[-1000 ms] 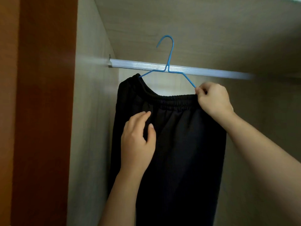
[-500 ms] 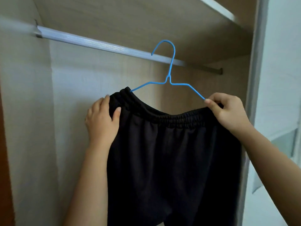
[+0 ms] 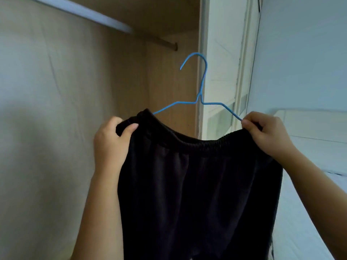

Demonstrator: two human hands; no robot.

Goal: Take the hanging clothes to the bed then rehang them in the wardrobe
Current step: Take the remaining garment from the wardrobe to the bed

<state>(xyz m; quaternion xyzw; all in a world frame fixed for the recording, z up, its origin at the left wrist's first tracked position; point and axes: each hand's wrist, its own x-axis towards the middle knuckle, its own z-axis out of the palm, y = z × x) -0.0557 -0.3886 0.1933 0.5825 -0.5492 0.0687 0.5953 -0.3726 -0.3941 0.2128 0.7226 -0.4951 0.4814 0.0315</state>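
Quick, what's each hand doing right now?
Left hand: grips the black trousers at the waistband.
Right hand: pinches the blue hanger and the waistband's other end.

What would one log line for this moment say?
left hand: grips waistband of black fabric trousers | right hand: pinches end of thin blue wire hanger | hook: free, below silver metal wardrobe rail

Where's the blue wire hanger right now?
Centre of the head view: the blue wire hanger is off the metal rail, carrying the black trousers between the left hand and right hand.
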